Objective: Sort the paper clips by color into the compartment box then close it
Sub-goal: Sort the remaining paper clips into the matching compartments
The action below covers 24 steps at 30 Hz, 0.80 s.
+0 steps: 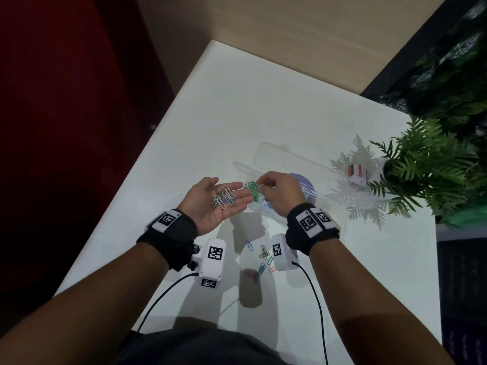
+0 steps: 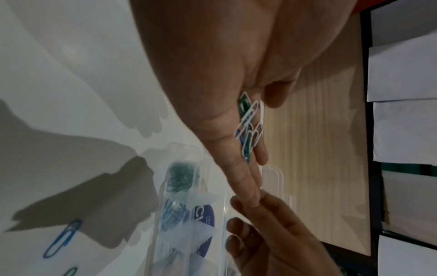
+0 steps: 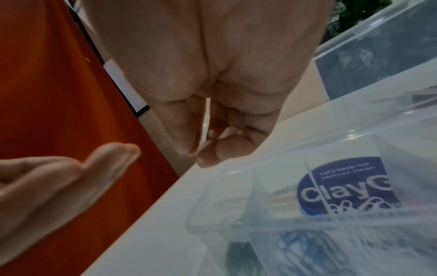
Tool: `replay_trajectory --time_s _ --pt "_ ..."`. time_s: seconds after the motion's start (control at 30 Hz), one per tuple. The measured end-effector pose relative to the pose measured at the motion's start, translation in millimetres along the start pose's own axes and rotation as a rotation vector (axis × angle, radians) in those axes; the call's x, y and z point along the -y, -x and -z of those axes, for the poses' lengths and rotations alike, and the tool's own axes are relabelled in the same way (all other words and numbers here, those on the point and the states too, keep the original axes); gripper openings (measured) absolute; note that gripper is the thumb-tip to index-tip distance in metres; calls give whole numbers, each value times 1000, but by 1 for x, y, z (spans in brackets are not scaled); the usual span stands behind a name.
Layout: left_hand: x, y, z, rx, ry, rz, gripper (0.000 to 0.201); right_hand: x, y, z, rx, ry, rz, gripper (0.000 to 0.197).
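The left hand (image 1: 210,204) lies palm up, fingers straight and together, with white clips (image 1: 224,198) resting loose on them. The right hand (image 1: 279,193) pinches a clip between thumb and forefinger, its other fingers curled, above the green clips (image 1: 251,189) in the open box (image 1: 276,156) on the table (image 1: 237,114).

Head overhead; wrists close, perhaps sharing box (image 2: 182,201)

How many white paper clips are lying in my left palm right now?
3 white paper clips show side by side across the open left hand, with green and blue clips beneath them; more white ones may be hidden.
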<state>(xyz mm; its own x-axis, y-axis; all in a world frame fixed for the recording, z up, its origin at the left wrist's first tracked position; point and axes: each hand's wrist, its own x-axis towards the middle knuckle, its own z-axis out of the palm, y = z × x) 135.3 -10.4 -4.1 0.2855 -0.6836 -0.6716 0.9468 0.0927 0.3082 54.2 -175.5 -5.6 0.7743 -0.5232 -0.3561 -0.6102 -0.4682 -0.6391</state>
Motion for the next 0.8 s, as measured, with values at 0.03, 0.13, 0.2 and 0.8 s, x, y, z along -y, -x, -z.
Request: replay_trajectory --time_s 0.03,0.13,0.2,0.8 --pt "2 -1 -3 10 -13 8 49 3 6 3 -18 -14 40 10" --pt "9 -3 -14 43 -59 40 53 13 25 10 -47 -5 153 12" --pt "14 -4 -21 70 -89 60 54 17 36 15 -39 63 231 15" --pt "48 0 -53 74 -183 83 62 10 73 41 -33 25 187 13"
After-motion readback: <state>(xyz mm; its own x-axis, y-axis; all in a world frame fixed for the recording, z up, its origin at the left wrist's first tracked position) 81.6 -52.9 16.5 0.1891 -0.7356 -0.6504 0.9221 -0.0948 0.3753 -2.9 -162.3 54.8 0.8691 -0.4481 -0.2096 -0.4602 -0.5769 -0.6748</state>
